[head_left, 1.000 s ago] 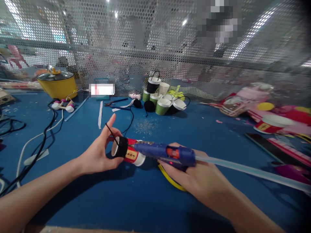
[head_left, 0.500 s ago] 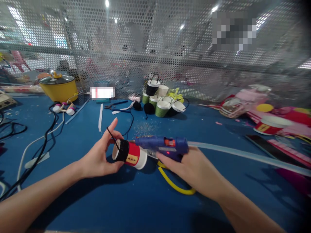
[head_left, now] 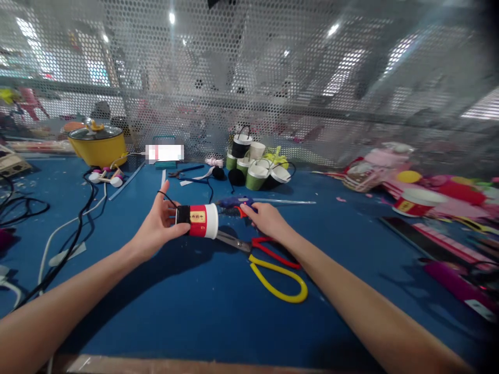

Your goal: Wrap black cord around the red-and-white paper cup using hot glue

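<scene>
My left hand (head_left: 156, 224) is closed around a red-and-white paper cup (head_left: 197, 221) tipped on its side, its white rim facing right. Black cord (head_left: 182, 214) is wound round the cup's left end, and a strand rises past my fingers. My right hand (head_left: 265, 218) grips the blue hot glue gun (head_left: 236, 201), whose orange trigger shows by my fingertips. A long clear glue stick (head_left: 286, 201) sticks out of its back. Between my arms lie scissors (head_left: 277, 254) with one red and one yellow handle, blades partly behind the cup.
At the back, several green, black and white cups (head_left: 257, 174) stand beside balls of black cord (head_left: 236, 177). Pliers (head_left: 187, 171) lie left of them. A yellow pot (head_left: 97, 145) and cables (head_left: 78, 213) are at left. Pink materials and another red cup (head_left: 417, 201) are at right.
My right hand has moved the glue gun away from the cup, back towards the far side of the table. The cup has shifted left and turned, and the scissors are uncovered.
</scene>
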A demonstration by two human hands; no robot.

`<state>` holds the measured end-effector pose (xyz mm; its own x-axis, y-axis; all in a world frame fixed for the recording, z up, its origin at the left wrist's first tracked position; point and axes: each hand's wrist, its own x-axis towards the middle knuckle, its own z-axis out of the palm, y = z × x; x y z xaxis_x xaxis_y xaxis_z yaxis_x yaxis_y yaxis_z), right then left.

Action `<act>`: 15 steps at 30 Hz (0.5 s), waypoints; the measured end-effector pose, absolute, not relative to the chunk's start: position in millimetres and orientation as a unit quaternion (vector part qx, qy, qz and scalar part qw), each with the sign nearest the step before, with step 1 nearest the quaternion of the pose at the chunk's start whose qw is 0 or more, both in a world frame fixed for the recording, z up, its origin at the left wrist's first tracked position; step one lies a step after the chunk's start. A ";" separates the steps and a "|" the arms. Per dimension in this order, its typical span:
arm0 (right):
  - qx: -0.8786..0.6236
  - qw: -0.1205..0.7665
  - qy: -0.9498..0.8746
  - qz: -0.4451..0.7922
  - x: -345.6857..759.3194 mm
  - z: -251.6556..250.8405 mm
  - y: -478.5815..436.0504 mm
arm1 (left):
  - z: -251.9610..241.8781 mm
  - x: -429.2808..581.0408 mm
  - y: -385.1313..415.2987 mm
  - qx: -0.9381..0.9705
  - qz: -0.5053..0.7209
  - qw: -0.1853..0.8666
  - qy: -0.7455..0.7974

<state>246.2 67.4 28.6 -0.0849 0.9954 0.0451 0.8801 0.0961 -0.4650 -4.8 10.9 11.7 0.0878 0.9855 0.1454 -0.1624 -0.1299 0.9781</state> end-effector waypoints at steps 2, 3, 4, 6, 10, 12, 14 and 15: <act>-0.651 0.179 -0.728 0.121 245.7 26.9 69.8 | 11.7 -4.7 11.2 0.510 0.552 0.525 0.399; -0.647 0.183 -0.733 0.102 244.4 28.9 68.2 | 11.7 -4.6 11.5 0.509 0.554 0.524 0.399; -0.642 0.189 -0.738 0.087 242.1 32.6 64.8 | 11.6 -4.4 11.8 0.510 0.556 0.522 0.398; -0.607 0.203 -0.763 0.090 233.6 43.3 52.8 | 11.5 -4.2 12.4 0.512 0.559 0.518 0.397; -0.477 0.223 -0.826 0.200 204.9 57.7 23.1 | 11.1 -3.6 12.6 0.521 0.556 0.506 0.405; -0.477 0.223 -0.822 0.220 192.1 56.2 14.0 | 10.7 -3.1 12.1 0.528 0.554 0.500 0.405; -0.487 0.219 -0.815 0.224 185.1 51.6 10.2 | 10.3 -2.3 11.3 0.531 0.557 0.497 0.401; -0.490 0.214 -0.815 0.222 184.0 49.4 9.5 | 10.1 -1.9 10.9 0.531 0.558 0.496 0.401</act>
